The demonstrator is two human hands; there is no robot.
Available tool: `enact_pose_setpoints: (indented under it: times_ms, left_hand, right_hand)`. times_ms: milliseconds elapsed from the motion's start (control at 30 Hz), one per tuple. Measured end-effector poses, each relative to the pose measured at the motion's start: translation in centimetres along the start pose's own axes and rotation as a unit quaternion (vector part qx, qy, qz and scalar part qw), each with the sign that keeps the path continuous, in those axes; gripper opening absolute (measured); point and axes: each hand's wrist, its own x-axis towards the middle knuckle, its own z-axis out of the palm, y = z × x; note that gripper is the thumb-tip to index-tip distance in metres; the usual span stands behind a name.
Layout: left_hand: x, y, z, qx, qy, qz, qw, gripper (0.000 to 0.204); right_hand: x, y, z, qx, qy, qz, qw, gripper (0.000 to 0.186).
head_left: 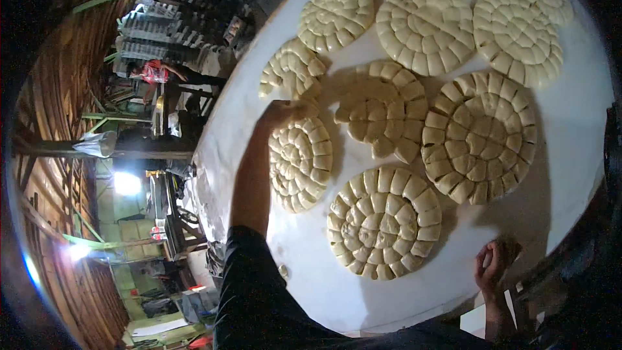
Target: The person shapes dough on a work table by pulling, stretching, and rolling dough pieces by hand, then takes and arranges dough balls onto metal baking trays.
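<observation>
Several round slabs of pale dough, cut in rings into small blocks, lie on a white table (466,233). My left hand (288,113) reaches over the left side, fingers bent together at the gap between a broken dough slab (291,68) and a whole-looking dough slab (300,165). Shadow hides what its fingertips hold, if anything. Right of it sits a dough slab with blocks gone from its lower left (389,107). My right hand (491,264) is curled at the near right edge, with nothing visible in it. Nearest to me is another round dough slab (384,223).
A large ringed dough slab (479,136) lies at the right, and more slabs (426,29) fill the far side. A small dough scrap (283,271) rests near the left edge. Beyond the table, a person in a red top (155,71) stands near a wooden post (129,149).
</observation>
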Motion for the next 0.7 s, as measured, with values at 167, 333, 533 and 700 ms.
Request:
enact_pose_setpoints:
  times_ms: [167,333,533,700]
  left_hand:
    - [-3.2,-1.6,-2.3,0.133,0.092,0.247,0.955,0.038]
    - [-20.7,11.3,-9.2,0.032,0.097,-0.129,0.986,0.028]
    - [-40.7,13.0,-6.1,-0.155,0.123,0.083,0.977,0.052]
    - [-50.4,15.4,6.8,-0.529,0.118,0.234,0.807,0.033]
  right_hand:
    - [-0.1,0.5,0.6,-0.014,0.071,-0.081,0.994,0.013]
    - [0.3,-0.5,-0.5,-0.016,0.073,-0.077,0.994,0.013]
    - [-0.2,-0.1,0.3,0.129,0.12,-0.096,0.98,0.015]
    - [-8.2,-13.0,3.3,0.515,-0.302,-0.082,0.798,0.055]
